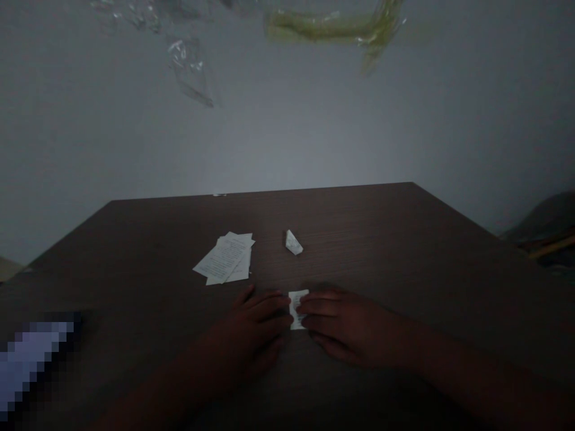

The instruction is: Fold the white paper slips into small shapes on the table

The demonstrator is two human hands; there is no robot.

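A small piece of printed paper [295, 299] lies on the brown table between my hands. My left hand [258, 326] rests at its left edge, fingers stretched out and lying fairly flat. From the other side, the fingers of my right hand [344, 326] lie spread over the paper's right part and hide it. Farther back on the table sits a small folded piece of white paper [293, 243], apart from both hands. To its left is a loose pile of printed sheets [224, 260], overlapping at different angles.
The dark wood-grain table [381, 239] ends at a pale wall [287, 131]. Yellowish tape [323, 27] and clear plastic [191, 69] hang on that wall. A pixelated light object [33, 353] lies at the near left. Dim, unclear items stand beyond the table's right edge.
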